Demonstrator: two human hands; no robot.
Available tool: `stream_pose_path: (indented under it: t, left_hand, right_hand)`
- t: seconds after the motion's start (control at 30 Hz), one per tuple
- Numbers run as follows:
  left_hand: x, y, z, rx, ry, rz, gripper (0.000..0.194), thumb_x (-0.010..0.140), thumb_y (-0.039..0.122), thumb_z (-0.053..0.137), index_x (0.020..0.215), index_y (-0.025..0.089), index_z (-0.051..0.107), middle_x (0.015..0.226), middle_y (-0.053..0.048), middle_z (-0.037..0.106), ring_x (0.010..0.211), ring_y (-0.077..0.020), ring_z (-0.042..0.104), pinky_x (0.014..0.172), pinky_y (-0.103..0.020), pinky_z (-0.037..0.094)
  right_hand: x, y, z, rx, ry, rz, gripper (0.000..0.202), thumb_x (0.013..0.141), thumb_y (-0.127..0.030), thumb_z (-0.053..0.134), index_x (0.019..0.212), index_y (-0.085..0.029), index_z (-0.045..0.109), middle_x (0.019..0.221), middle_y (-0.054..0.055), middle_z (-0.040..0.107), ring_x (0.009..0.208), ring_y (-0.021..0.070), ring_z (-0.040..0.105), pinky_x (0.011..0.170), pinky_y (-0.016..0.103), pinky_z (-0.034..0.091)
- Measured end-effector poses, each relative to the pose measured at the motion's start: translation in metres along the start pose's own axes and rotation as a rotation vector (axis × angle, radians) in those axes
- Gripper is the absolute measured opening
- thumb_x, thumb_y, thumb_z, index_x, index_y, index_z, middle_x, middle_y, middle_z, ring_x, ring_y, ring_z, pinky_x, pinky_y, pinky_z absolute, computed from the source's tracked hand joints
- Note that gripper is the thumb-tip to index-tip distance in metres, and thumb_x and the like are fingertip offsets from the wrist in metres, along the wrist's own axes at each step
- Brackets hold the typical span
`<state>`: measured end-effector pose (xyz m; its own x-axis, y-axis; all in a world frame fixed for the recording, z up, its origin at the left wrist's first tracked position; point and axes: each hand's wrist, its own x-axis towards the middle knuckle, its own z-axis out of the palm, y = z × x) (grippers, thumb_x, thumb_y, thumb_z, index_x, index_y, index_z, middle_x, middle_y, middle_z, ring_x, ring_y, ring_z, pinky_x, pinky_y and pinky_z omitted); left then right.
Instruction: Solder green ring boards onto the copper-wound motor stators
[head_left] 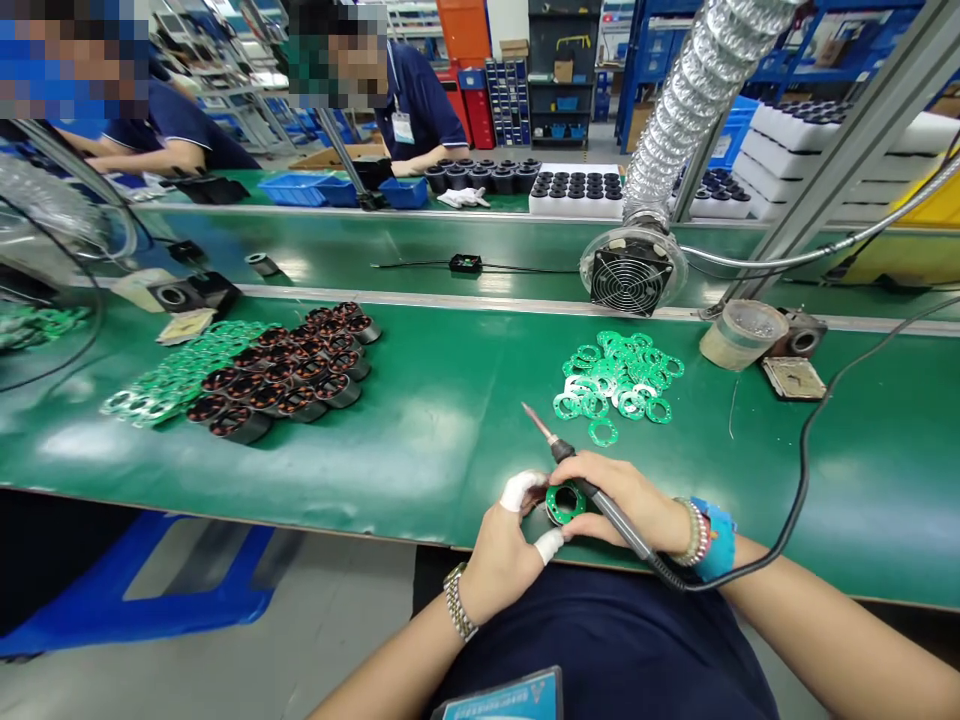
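Note:
Near the bench's front edge, my left hand (504,560) is closed around a motor stator, mostly hidden by the fingers. White coverings wrap its thumb and a fingertip. A green ring-shaped circuit board (556,513) sits on the stator, between both hands. My right hand (637,500) has a soldering iron (616,520) lying through its grip, the tip pointing up and left, away from the board. Its thumb and a finger also touch the ring board's right side. A pile of loose green ring boards (626,372) lies beyond my hands.
Stators with copper windings (289,370) stand in rows at left, beside a green board panel (180,375). A fan (632,280) with a foil duct stands behind. At right are a plastic cup (742,335), a sponge tray (793,378) and the iron's cable (804,460). Two co-workers sit opposite.

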<state>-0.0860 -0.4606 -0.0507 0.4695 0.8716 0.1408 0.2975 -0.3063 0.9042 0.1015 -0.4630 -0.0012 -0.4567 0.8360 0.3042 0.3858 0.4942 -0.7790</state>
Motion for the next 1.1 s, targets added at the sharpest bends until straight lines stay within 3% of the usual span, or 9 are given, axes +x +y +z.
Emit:
stream_pose_path:
  t: [0.1, 0.33, 0.47, 0.57, 0.67, 0.73, 0.97, 1.1]
  left_hand:
    - [0.001, -0.002, -0.001, -0.076, -0.005, 0.003, 0.049, 0.071, 0.021, 0.067, 0.112, 0.020, 0.040, 0.108, -0.010, 0.061, 0.101, -0.0230, 0.061, 0.089, -0.039, 0.050]
    - [0.006, 0.005, -0.007, 0.092, -0.003, 0.263, 0.015, 0.075, 0.018, 0.063, 0.089, 0.020, 0.057, 0.106, -0.009, 0.060, 0.095, -0.0198, 0.062, 0.081, -0.035, 0.053]
    - [0.007, 0.005, -0.010, 0.034, -0.013, 0.298, 0.020, 0.074, 0.017, 0.065, 0.092, 0.020, 0.058, 0.111, -0.010, 0.059, 0.099, -0.0203, 0.061, 0.082, -0.036, 0.053]
    - [0.006, 0.002, -0.009, 0.006, 0.000, 0.284, 0.016, 0.075, 0.016, 0.065, 0.089, 0.019, 0.059, 0.118, -0.012, 0.056, 0.103, -0.0220, 0.060, 0.087, -0.040, 0.052]
    - [0.006, 0.001, -0.007, 0.015, 0.025, 0.269, 0.014, 0.074, 0.016, 0.065, 0.087, 0.019, 0.061, 0.116, -0.011, 0.059, 0.102, -0.0221, 0.061, 0.087, -0.040, 0.052]
    - [0.005, 0.002, -0.005, 0.030, 0.036, 0.270, 0.015, 0.074, 0.015, 0.065, 0.087, 0.019, 0.061, 0.111, -0.009, 0.062, 0.099, -0.0212, 0.062, 0.085, -0.038, 0.053]
    - [0.004, 0.006, -0.004, 0.088, 0.063, 0.291, 0.015, 0.072, 0.013, 0.067, 0.083, 0.019, 0.061, 0.105, -0.008, 0.065, 0.095, -0.0200, 0.063, 0.081, -0.036, 0.055]
    - [0.004, 0.005, -0.001, 0.126, 0.099, 0.320, 0.013, 0.072, 0.013, 0.067, 0.082, 0.018, 0.060, 0.102, -0.008, 0.065, 0.091, -0.0192, 0.064, 0.079, -0.035, 0.055]
  right_hand:
    - [0.005, 0.005, -0.003, -0.005, -0.082, -0.033, 0.038, 0.074, -0.035, 0.068, 0.104, -0.018, 0.052, 0.091, 0.006, 0.059, 0.080, 0.0160, 0.056, 0.072, 0.027, 0.049]
    - [0.013, 0.013, -0.007, 0.055, -0.146, -0.019, 0.040, 0.069, -0.034, 0.072, 0.102, -0.019, 0.054, 0.092, 0.003, 0.060, 0.084, 0.0153, 0.057, 0.073, 0.027, 0.048]
    - [0.011, 0.016, -0.011, 0.069, -0.183, -0.021, 0.042, 0.071, -0.033, 0.071, 0.107, -0.020, 0.052, 0.096, 0.004, 0.061, 0.085, 0.0156, 0.058, 0.075, 0.028, 0.049]
    - [0.000, 0.015, -0.015, 0.085, -0.089, 0.026, 0.051, 0.069, -0.035, 0.072, 0.112, -0.021, 0.049, 0.103, 0.005, 0.061, 0.091, 0.0173, 0.060, 0.079, 0.030, 0.049]
    - [-0.018, 0.009, -0.016, -0.008, 0.148, 0.135, 0.028, 0.080, -0.028, 0.062, 0.105, -0.022, 0.052, 0.098, 0.004, 0.063, 0.090, 0.0166, 0.061, 0.081, 0.030, 0.049]
    - [-0.029, 0.003, -0.013, -0.077, 0.217, 0.175, 0.017, 0.086, -0.020, 0.051, 0.103, -0.023, 0.054, 0.094, 0.004, 0.063, 0.087, 0.0161, 0.061, 0.078, 0.030, 0.049]
    - [-0.041, 0.005, 0.010, -0.128, 0.163, 0.126, 0.026, 0.087, -0.013, 0.041, 0.110, -0.022, 0.051, 0.092, 0.006, 0.061, 0.083, 0.0170, 0.059, 0.073, 0.030, 0.050]
    - [-0.037, 0.009, 0.011, -0.155, 0.137, 0.089, 0.027, 0.087, -0.012, 0.040, 0.111, -0.022, 0.049, 0.091, 0.006, 0.060, 0.082, 0.0166, 0.058, 0.072, 0.030, 0.050]
